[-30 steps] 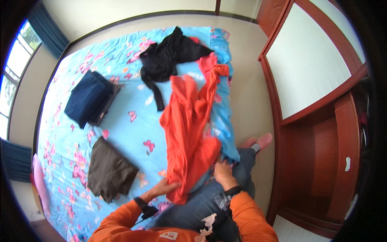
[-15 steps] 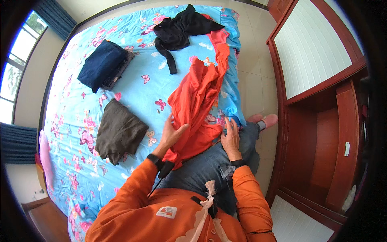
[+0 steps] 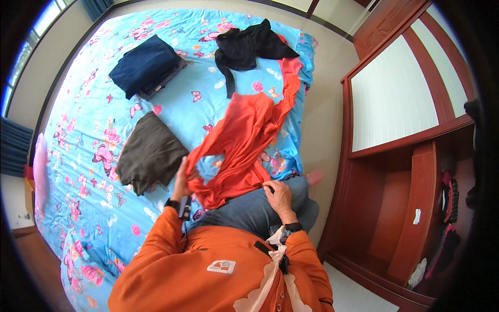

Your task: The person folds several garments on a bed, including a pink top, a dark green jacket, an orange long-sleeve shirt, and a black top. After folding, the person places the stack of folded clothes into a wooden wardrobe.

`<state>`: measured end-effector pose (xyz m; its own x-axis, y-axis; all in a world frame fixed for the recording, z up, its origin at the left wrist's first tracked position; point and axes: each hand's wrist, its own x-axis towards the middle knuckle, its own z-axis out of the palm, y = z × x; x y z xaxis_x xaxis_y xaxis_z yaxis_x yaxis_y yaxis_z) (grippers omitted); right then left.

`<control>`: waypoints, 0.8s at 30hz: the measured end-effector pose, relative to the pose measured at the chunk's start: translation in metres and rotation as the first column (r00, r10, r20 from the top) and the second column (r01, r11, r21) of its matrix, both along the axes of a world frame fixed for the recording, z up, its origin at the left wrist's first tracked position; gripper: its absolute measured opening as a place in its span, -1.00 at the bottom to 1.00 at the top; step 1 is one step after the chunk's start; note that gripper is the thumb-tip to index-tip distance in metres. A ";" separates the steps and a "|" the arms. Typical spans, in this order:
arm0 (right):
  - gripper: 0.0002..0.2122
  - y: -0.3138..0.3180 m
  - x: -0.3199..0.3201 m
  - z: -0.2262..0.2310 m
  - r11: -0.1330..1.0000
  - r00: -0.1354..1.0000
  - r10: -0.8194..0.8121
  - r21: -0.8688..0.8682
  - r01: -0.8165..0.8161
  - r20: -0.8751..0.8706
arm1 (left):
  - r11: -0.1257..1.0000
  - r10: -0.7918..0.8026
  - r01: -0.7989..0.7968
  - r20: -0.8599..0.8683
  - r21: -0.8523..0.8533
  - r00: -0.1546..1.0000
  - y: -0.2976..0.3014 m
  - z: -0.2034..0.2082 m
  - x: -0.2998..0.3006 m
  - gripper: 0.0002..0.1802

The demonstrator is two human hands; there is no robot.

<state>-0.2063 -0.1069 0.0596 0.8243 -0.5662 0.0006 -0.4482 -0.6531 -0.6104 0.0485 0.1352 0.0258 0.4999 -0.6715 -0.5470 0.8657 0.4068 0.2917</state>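
Note:
A crumpled red top (image 3: pixel 236 143) lies along the near right part of the bed, and its lower end reaches my lap. My left hand (image 3: pixel 182 181) grips the left edge of it, drawing the cloth out toward a folded dark olive garment (image 3: pixel 152 153). At the top's lower right edge, over my thigh, my right hand (image 3: pixel 280 198) pinches the cloth between thumb and fingers. Beyond the red top lies a black garment (image 3: pixel 252 47) with a long strip trailing from it. A stack of folded dark blue clothes (image 3: pixel 144 66) sits to the far left.
All the clothes rest on a blue bed sheet (image 3: pixel 83 130) printed with flowers and butterflies. On the right stands a red-brown wooden wardrobe (image 3: pixel 382 203) with an open compartment. Tiled floor (image 3: pixel 327 104) runs between bed and wardrobe. A pink pillow (image 3: pixel 40 161) is at the left edge.
My left hand has moved left and taken hold of the red top's edge, spreading the cloth. My right hand has closed on its lower right edge. The view has shifted.

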 end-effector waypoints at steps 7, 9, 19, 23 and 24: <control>-0.91 -0.006 -0.012 -0.001 0.995 0.994 -0.012 0.097 0.001 0.112 | 0.639 -0.586 0.021 0.469 0.769 0.660 0.052 0.043 0.028 -0.61; -0.89 -0.011 -0.015 0.000 0.981 0.990 -0.024 0.195 -0.003 0.136 | 0.441 -0.783 -0.305 0.528 0.844 0.330 0.039 0.034 0.035 -0.58; -0.78 -0.020 -0.079 0.024 0.656 0.967 -0.254 0.737 0.164 0.010 | 0.417 -0.808 -0.278 0.493 0.865 0.322 -0.170 -0.018 0.110 -0.36; -0.77 0.000 -0.147 0.073 0.764 0.929 -0.364 0.592 0.256 0.067 | 0.809 -0.581 0.307 0.611 0.500 0.537 -0.213 0.059 0.060 -0.76; -0.75 0.008 -0.161 0.092 0.751 0.905 -0.420 0.584 0.310 0.060 | 0.866 -0.499 0.423 0.519 0.267 0.694 -0.225 0.084 0.034 -0.73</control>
